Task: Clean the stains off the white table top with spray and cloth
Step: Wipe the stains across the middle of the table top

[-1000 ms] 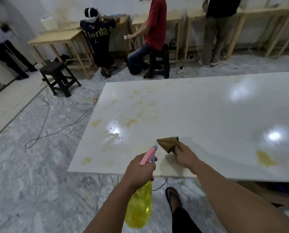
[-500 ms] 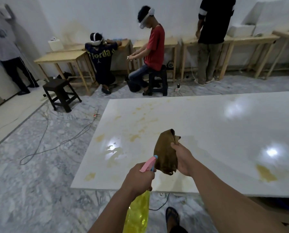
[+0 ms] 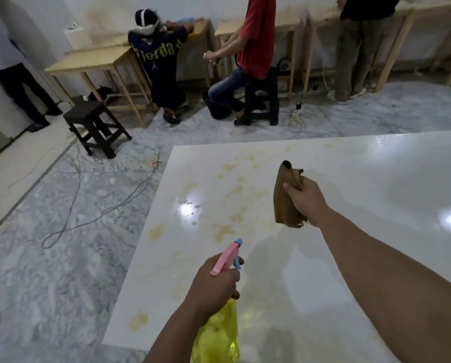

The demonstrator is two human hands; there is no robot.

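White table top (image 3: 350, 258) — glossy slab filling the lower right of the view, ceiling lights mirrored on it. Yellowish stains (image 3: 234, 189) scatter over its left portion, thickest toward the far left corner, with separate blotches along the left edge and one near the front corner. None of it looks wiped yet; judged: cleaning barely begun, spraying is the step in hand.

Beyond the table: marble floor with a cable trailing to a power strip (image 3: 155, 157), a dark stool (image 3: 96, 124), wooden benches (image 3: 93, 61) along the wall where other people work.

Spray bottle (image 3: 219, 334) — yellow translucent body, pink head, blue nozzle aimed forward at the stain cluster. Held above the near part of the table, tilted so the nozzle faces the marks — likely so mist lands on the dirty patch rather than the clean right side.

Cloth (image 3: 286, 197) — brown, bunched, hanging from the grip, raised clear of the surface and to the right of the stains. Probably kept aside so spray hits the table first.

Left hand (image 3: 213, 286) — fingers clenched round the bottle neck, one finger by the trigger; whether it is pressing, cannot tell.

Right hand (image 3: 304, 200) — fingers curled tight, grasping the cloth.
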